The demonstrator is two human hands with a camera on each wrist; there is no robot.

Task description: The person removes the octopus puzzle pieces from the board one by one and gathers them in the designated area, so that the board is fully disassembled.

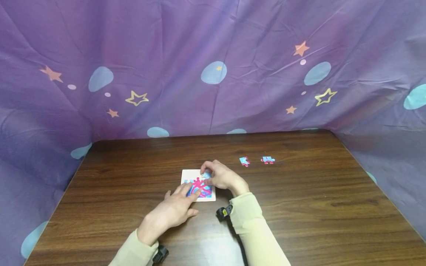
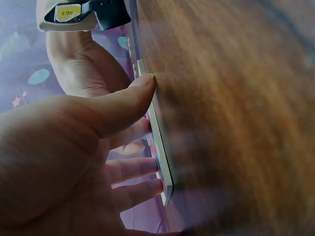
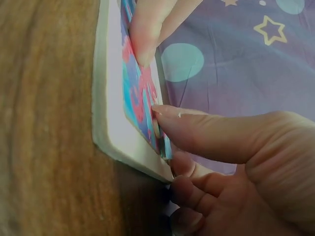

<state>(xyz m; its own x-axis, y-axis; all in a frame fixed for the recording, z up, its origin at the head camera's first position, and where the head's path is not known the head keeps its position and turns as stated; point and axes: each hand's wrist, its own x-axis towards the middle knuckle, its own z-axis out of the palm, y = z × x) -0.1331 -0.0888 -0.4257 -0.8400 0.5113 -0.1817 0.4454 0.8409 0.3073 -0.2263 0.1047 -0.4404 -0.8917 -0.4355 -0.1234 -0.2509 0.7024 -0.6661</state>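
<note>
A small white-framed puzzle board [image 1: 208, 199] lies flat on the table, its picture a pink shape with curling arms on blue. My left hand [image 1: 174, 208] rests on it with fairly straight fingers, pressing the lower left of the picture. In the left wrist view the left thumb [image 2: 128, 101] lies by the board's edge. At the board's upper right, my right hand [image 1: 224, 176] pinches a light blue puzzle piece [image 1: 207, 175] between thumb and fingers. In the right wrist view that piece [image 3: 168, 148] stands tilted at the board, partly hidden by the right thumb [image 3: 206, 132].
Two loose puzzle pieces, one blue and pink [image 1: 244, 161] and another beside it [image 1: 267, 160], lie on the brown wooden table [image 1: 316, 199] behind and to the right of the board. A purple curtain [image 1: 186, 44] with stars and spots surrounds the table's back and sides.
</note>
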